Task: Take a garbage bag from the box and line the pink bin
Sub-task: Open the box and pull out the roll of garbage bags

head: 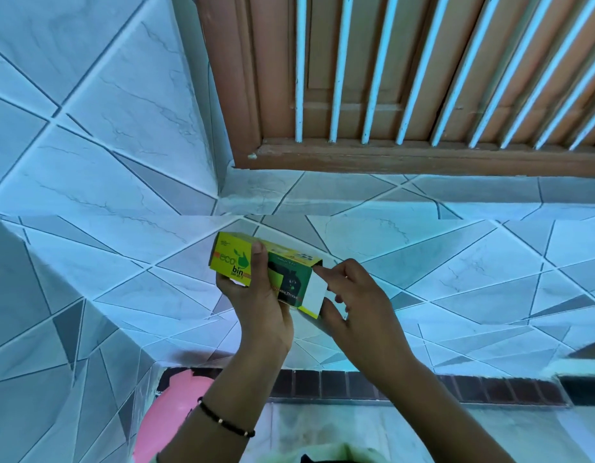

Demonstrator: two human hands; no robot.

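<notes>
Box [256, 265] held mid-air before the tiled wall [88, 128], gripped round its middle by left hand [256, 302], thumb across the front. Flap [314, 294] at the open end pinched by right hand [359, 309]. No bag in sight yet. Bin [169, 419] low at left, partly behind the left forearm, unlined. Best now: steady the box, fold the flap fully back, reach into the opening, draw out a single bag without crushing the card.

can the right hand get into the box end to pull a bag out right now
Probably yes. The left hand holds the box up, and the right hand is already at its end flap, which is swung open. No bag shows yet.
</notes>
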